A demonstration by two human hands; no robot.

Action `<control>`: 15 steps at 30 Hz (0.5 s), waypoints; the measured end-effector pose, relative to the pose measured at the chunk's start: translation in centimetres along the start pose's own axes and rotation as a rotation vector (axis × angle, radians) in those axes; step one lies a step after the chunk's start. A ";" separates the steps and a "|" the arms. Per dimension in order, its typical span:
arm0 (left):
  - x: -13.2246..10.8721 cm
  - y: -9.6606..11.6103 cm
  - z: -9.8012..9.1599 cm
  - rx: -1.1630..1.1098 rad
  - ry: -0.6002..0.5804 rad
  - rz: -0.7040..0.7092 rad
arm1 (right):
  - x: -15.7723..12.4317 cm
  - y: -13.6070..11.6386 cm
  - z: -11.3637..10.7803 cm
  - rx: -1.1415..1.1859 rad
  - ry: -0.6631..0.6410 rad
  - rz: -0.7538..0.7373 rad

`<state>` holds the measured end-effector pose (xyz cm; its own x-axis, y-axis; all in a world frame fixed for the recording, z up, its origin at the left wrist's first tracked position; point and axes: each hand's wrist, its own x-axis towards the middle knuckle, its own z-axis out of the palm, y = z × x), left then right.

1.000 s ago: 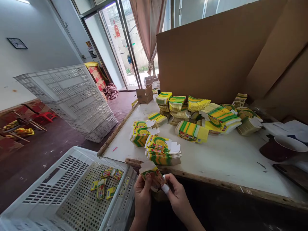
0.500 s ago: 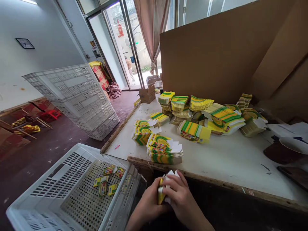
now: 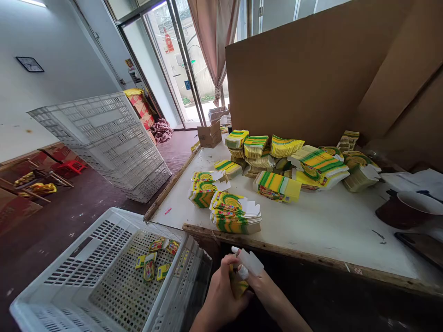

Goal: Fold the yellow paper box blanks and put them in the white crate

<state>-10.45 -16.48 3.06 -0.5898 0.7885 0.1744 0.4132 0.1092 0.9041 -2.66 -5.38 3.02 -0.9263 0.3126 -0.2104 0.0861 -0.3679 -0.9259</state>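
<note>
My left hand [image 3: 221, 287] and my right hand [image 3: 260, 280] meet low in front of the table's front edge. Between them is a small yellow carton [image 3: 238, 287], mostly covered by my fingers. A white flap [image 3: 252, 263] stands out over my right hand. White wrappings, perhaps finger cots, cover some fingertips. Both hands have their fingers curled around the carton. Closest on the table is a fanned stack of flat yellow and green cartons [image 3: 235, 214], with a smaller stack [image 3: 206, 189] behind it. Several small yellow cartons [image 3: 149, 269] lie in the white plastic crate [image 3: 114, 216] on my left.
More carton bundles [image 3: 277, 184] fill the back of the white table [image 3: 311, 230], against a cardboard sheet [image 3: 294, 83]. A dark cup [image 3: 398, 212] and a phone [image 3: 420, 249] are at the right. Stacked crates [image 3: 114, 138] lean into view beyond the left side.
My hands have turned and shifted slightly; the carton's white flap now shows above my right hand. The view has moved a little. The crate's contents look the same.
</note>
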 end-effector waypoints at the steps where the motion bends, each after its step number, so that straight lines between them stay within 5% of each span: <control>1: 0.0 -0.1 0.1 -0.009 0.012 -0.026 | 0.1 0.0 0.0 -0.001 0.002 0.003; 7: 0.8 0.5 -0.4 0.012 -0.052 -0.040 | 0.9 1.8 -0.5 -0.070 0.074 0.007; 11: 1.2 -0.1 -0.7 -0.002 -0.126 -0.073 | 0.3 2.1 -0.3 -0.280 0.031 -0.226; 15: 0.8 -1.5 -0.1 -0.015 -0.018 -0.122 | -0.1 2.0 -0.2 -0.492 0.000 -0.418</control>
<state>-11.64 -16.09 1.87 -0.6226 0.7805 0.0563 0.3291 0.1958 0.9238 -2.33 -5.99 1.18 -0.9183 0.3423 0.1988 -0.1234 0.2295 -0.9654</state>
